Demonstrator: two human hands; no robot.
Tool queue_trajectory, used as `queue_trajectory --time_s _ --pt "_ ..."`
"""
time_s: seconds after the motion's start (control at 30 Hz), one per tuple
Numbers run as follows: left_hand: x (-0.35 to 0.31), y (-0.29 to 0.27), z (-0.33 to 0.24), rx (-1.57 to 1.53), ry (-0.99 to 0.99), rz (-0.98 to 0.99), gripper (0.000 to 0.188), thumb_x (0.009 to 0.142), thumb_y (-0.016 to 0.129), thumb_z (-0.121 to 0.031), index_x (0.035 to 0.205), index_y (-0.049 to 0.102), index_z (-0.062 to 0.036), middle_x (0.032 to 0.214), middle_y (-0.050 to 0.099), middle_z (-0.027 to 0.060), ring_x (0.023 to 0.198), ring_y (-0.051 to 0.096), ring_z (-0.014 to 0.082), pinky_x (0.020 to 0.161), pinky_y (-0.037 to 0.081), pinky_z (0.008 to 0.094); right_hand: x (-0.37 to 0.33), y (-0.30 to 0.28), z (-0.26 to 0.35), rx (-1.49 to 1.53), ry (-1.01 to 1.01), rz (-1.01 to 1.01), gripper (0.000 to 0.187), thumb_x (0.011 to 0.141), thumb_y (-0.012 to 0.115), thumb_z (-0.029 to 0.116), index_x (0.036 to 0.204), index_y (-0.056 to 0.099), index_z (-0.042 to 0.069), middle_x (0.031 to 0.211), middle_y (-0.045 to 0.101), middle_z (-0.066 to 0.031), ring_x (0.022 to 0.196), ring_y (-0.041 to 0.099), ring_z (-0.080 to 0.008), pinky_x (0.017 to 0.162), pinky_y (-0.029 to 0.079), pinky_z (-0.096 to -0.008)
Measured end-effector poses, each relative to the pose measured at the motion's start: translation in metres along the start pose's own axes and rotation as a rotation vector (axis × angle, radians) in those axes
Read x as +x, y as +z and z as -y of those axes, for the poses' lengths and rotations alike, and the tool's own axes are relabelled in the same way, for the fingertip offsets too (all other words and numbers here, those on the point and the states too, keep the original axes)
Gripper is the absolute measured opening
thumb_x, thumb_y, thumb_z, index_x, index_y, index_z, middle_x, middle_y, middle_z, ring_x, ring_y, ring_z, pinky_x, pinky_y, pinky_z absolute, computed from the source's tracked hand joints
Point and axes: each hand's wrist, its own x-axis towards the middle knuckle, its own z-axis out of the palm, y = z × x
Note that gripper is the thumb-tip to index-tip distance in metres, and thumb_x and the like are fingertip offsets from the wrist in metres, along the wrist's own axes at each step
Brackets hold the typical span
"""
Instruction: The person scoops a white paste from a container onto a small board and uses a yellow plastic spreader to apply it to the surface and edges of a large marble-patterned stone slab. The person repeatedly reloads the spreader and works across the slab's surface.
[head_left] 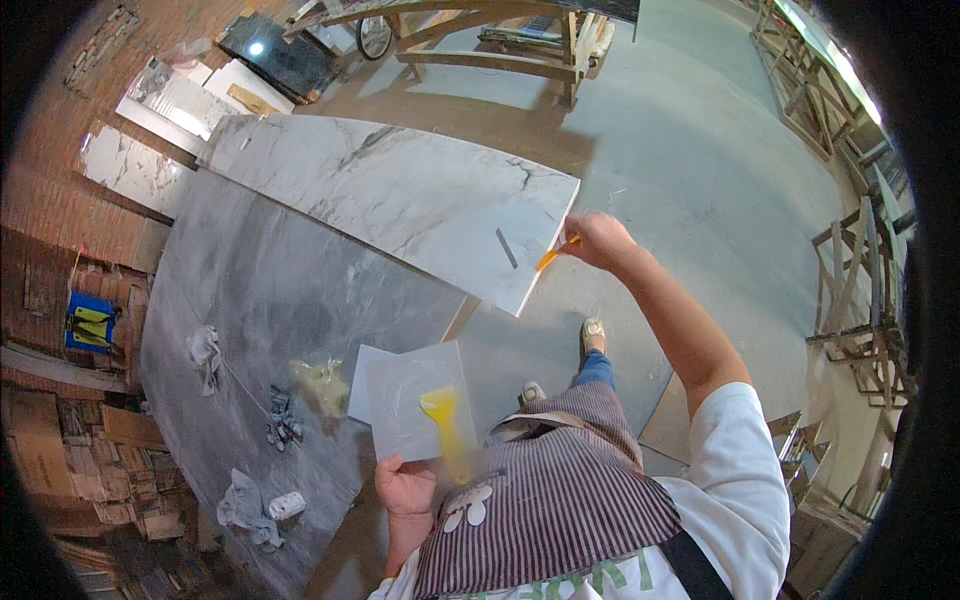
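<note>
My right hand [600, 240] is closed round a small orange scraper [556, 254], its blade against the short right edge of a white marble-patterned slab [400, 190]. A thin dark strip [507, 248] lies on the slab near that end. Low in front of my apron, my left hand [405, 487] grips the lower edge of a pale, flat square board [395, 400]. A yellow putty knife [440, 420] rests across this board, blade end up. The left fingers are partly hidden beneath the board.
The slab lies on a grey table [280, 260] holding a crumpled cloth [205, 355], dark gloves [283, 415], a plastic bag [322, 388] and a white roll-like item [287, 505]. A wooden trestle [490, 65] stands behind. Timber racks [862, 280] line the right side.
</note>
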Motion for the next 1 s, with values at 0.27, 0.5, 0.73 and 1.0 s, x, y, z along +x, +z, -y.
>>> queue_trajectory --time_s 0.27,0.5,0.73,1.0 --pt "-0.001 0.008 0.000 -0.028 0.014 -0.061 0.065 0.073 0.050 -0.006 0.137 0.040 -0.0033 0.135 0.049 0.0159 0.124 0.049 0.0337 0.102 0.041 0.0543 -0.097 -0.040 -0.026 0.671 0.053 -0.217 0.024 0.083 0.073 0.022 0.086 0.057 0.004 0.074 0.061 -0.0040 0.068 0.057 -0.0121 0.059 0.047 -0.0304" --pt "0.013 0.023 0.004 0.023 -0.061 -0.055 0.065 0.073 0.050 -0.007 0.137 0.042 -0.0049 0.134 0.051 0.0141 0.123 0.050 0.0318 0.103 0.041 0.0516 -0.216 0.089 -0.015 0.845 0.315 0.213 0.030 0.084 0.071 0.032 0.084 0.056 0.006 0.073 0.052 0.0004 0.069 0.047 -0.0100 0.060 0.040 -0.0284" --pt "0.054 0.048 0.031 0.218 -0.192 0.034 0.060 0.076 0.055 -0.012 0.134 0.044 -0.0052 0.130 0.055 0.0121 0.118 0.054 0.0326 0.096 0.045 0.0520 -0.215 0.072 0.018 1.125 0.081 0.209 0.029 0.099 0.045 0.027 0.089 0.057 0.003 0.081 0.055 -0.0058 0.079 0.052 -0.0145 0.075 0.043 -0.0299" --pt "0.098 0.133 0.111 0.312 -0.373 0.147 0.066 0.076 0.053 0.005 0.139 0.035 -0.0042 0.135 0.047 0.0173 0.124 0.048 0.0354 0.102 0.043 0.0526 -0.198 -0.021 0.033 1.017 0.335 0.267 0.028 0.093 0.060 0.029 0.099 0.055 0.002 0.083 0.056 -0.0065 0.078 0.054 -0.0128 0.078 0.047 -0.0292"
